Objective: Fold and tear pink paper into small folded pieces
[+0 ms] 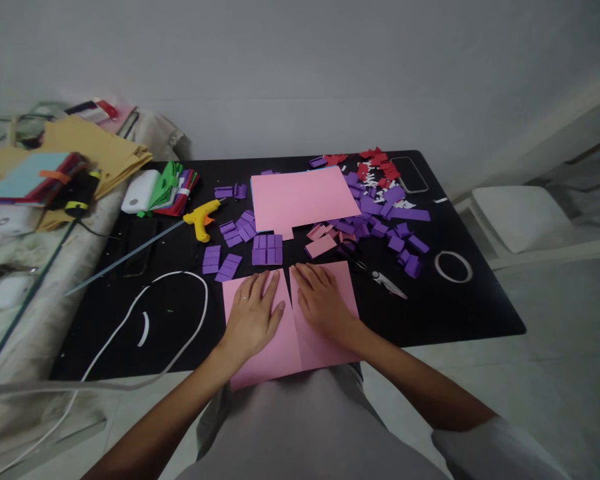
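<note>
Two pink paper sheets lie side by side at the near edge of a black table (pixel 455 313). My left hand (pixel 253 313) rests flat, fingers stretched out, on the left pink sheet (pixel 275 353). My right hand (pixel 323 300) lies flat on the right pink sheet (pixel 347 283), fingers pointing away from me. The two hands almost touch along the gap between the sheets. Neither hand holds anything.
A larger pink sheet (pixel 303 197) lies further back amid several purple paper pieces (pixel 267 250) and red scraps (pixel 377 163). A yellow glue gun (pixel 201 218) with white cord (pixel 180 333), scissors (pixel 385 280), a tape ring (pixel 453 267) and a stack of coloured sheets (pixel 173 190) are around.
</note>
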A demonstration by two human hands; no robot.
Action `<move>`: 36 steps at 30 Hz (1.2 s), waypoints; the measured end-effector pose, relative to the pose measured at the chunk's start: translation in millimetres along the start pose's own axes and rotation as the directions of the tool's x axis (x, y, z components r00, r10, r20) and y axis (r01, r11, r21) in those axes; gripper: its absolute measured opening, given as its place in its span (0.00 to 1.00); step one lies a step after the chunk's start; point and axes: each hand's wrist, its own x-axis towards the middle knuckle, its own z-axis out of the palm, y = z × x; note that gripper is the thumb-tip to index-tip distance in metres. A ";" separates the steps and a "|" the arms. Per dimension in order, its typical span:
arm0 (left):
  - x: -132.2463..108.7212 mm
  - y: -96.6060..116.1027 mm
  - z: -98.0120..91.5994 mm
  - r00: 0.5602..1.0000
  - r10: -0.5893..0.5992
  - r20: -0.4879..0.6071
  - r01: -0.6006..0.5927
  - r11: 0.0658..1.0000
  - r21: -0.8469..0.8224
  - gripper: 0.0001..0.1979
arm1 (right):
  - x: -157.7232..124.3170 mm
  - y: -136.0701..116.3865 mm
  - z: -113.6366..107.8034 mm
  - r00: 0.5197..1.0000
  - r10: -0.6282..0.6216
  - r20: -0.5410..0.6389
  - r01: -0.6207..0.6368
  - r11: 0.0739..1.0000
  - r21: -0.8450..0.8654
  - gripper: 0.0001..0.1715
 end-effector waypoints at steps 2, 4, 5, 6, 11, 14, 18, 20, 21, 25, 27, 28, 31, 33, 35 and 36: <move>1.9 -0.5 -0.5 1.000 0.005 0.000 -0.005 1.000 -0.001 0.30 | 1.9 0.8 -1.2 1.000 -0.001 -0.012 0.001 1.000 0.007 0.30; 5.5 -0.8 -1.0 1.000 0.003 -0.008 -0.003 1.000 -0.003 0.30 | 3.7 0.9 -3.6 1.000 0.000 -0.031 0.001 1.000 0.013 0.30; 7.5 -0.8 -1.4 1.000 -0.001 -0.016 0.001 1.000 -0.006 0.30 | 3.9 0.5 -5.1 0.999 -0.001 -0.039 0.001 1.000 0.016 0.30; 9.1 -0.8 -1.9 1.000 -0.006 -0.026 0.006 1.000 -0.009 0.29 | 3.1 -0.3 -6.4 0.999 -0.004 -0.042 0.005 1.000 0.018 0.30; -0.4 3.4 -5.9 0.998 -0.030 -0.054 0.028 0.999 -0.027 0.27 | -16.5 -6.6 -5.3 1.000 0.009 0.025 -0.009 1.000 -0.003 0.31; -19.4 8.3 -4.3 0.999 -0.046 -0.009 0.046 0.999 -0.004 0.31 | -30.3 -9.5 0.1 0.996 0.072 0.051 -0.071 0.997 -0.024 0.32; -37.0 11.4 2.0 0.997 -0.078 0.010 0.078 0.996 0.031 0.38 | -35.5 -10.3 4.5 0.993 0.108 0.055 -0.107 0.994 -0.018 0.33; -38.7 10.7 3.5 0.997 -0.077 0.014 0.076 0.996 0.038 0.39 | -35.1 -9.3 4.7 0.993 0.108 0.041 -0.107 0.994 -0.011 0.33; -38.6 10.0 3.6 0.997 -0.075 0.013 0.074 0.997 0.038 0.39 | -35.0 -8.5 4.4 0.994 0.105 0.035 -0.105 0.994 -0.009 0.34; -38.6 6.5 1.6 0.998 -0.067 0.014 0.066 0.997 0.044 0.39 | -36.5 -4.0 2.4 0.996 0.088 0.031 -0.087 0.996 -0.015 0.34; -40.0 4.7 0.4 0.998 -0.066 0.019 0.065 0.997 0.048 0.39 | -37.7 -1.4 1.2 0.996 0.083 0.039 -0.082 0.996 -0.026 0.33; -40.8 3.8 0.0 0.998 -0.065 0.020 0.064 0.997 0.048 0.39 | -38.4 0.0 0.6 0.996 0.082 0.042 -0.081 0.996 -0.030 0.33; -42.6 1.2 -1.1 0.998 -0.060 0.024 0.059 0.997 0.054 0.39 | -39.9 4.8 -1.8 0.996 0.079 0.051 -0.077 0.996 -0.042 0.33; -43.0 -0.3 -1.7 0.998 -0.055 0.030 0.053 0.996 0.065 0.39 | -40.7 8.4 -3.7 0.995 0.073 0.062 -0.070 0.996 -0.048 0.32; -43.0 -1.3 -2.1 0.998 -0.054 0.035 0.051 0.996 0.073 0.39 | -41.3 11.9 -5.7 0.995 0.060 0.074 -0.057 0.997 -0.050 0.32; -43.0 -1.6 -2.1 0.998 -0.053 0.036 0.050 0.996 0.074 0.39 | -41.5 13.6 -6.7 0.996 0.051 0.080 -0.047 0.998 -0.047 0.32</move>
